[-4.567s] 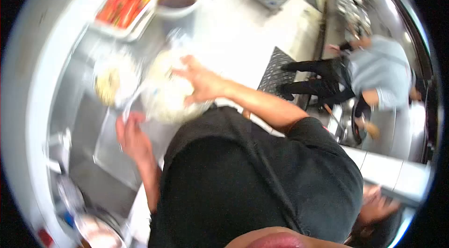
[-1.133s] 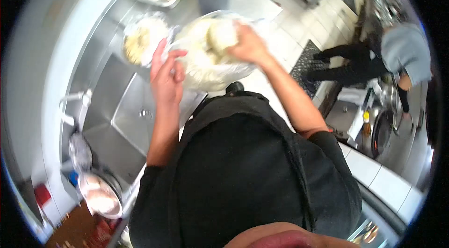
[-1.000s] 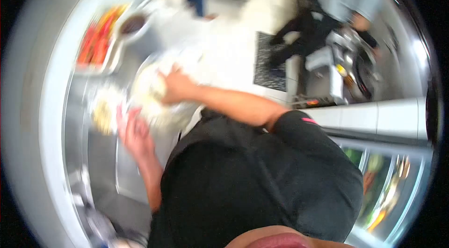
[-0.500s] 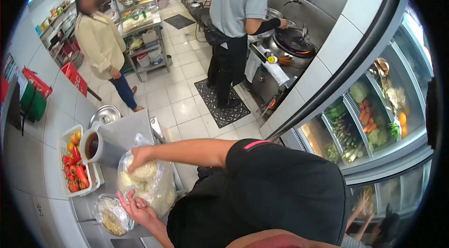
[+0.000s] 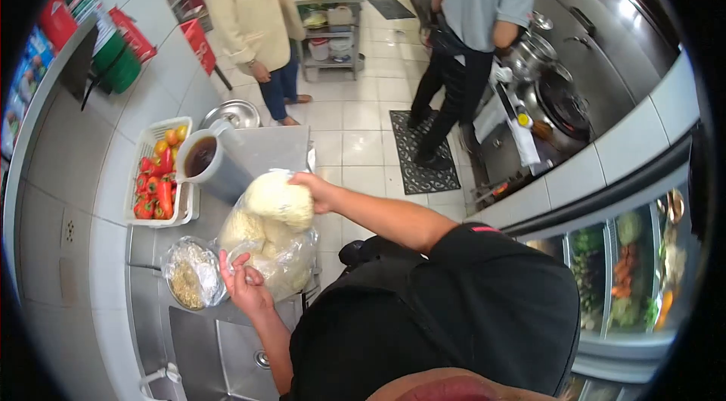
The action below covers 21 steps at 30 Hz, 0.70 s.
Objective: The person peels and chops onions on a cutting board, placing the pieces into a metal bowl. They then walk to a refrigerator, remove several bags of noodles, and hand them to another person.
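My right hand (image 5: pixel 319 194) grips a pale round bundle of thin strands (image 5: pixel 280 200), perhaps noodles, lifted at the top of a clear plastic bag (image 5: pixel 299 265). More such bundles lie inside the bag. My left hand (image 5: pixel 246 284) is at the bag's lower left edge, its fingers apart and partly bent. Beside it, a plastic-lined bowl (image 5: pixel 185 280) has light brown crumbly contents. A tall clear jug (image 5: pixel 219 166) of dark liquid stands behind the bag.
A white basket (image 5: pixel 185 204) of red peppers and tomatoes is at the left, with a round metal lid (image 5: pixel 231 115) behind. A sink (image 5: pixel 242 355) lies in front. One person (image 5: pixel 253 15) stands beyond the counter; another (image 5: pixel 476 15) is at the stove.
My right hand has raised a bundle from the bag's opening. My left hand has stayed at the bag's edge. The view has turned, shifting the room to the right.
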Each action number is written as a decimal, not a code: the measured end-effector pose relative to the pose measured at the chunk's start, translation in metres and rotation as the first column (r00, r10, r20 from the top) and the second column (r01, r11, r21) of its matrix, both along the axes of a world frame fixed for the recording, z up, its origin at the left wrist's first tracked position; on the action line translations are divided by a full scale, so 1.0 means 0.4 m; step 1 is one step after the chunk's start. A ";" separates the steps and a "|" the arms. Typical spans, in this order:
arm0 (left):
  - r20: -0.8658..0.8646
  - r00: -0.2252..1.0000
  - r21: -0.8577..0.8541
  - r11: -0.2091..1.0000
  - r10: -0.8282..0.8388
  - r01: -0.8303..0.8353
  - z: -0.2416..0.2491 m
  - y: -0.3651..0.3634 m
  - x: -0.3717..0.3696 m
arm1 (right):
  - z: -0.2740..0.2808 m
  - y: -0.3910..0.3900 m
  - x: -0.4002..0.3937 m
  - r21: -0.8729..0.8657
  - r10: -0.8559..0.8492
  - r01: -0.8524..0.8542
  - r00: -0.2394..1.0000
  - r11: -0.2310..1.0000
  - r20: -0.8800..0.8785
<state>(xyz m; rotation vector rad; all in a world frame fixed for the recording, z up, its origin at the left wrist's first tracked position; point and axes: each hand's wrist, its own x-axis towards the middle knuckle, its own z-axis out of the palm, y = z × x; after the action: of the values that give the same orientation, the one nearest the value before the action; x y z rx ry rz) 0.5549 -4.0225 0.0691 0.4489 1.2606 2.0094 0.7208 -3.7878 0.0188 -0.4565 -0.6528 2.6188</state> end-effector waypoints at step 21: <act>-0.982 0.001 0.129 0.675 0.188 -0.726 0.158 0.477 0.314 | 0.153 0.946 0.769 0.106 -0.712 0.787 0.599 0.607 -0.366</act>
<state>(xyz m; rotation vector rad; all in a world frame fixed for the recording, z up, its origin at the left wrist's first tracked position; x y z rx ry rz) 0.6805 -3.8318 0.1321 1.3880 3.0266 1.6791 1.0285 -3.4096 0.0801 -0.1873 -0.5260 1.6890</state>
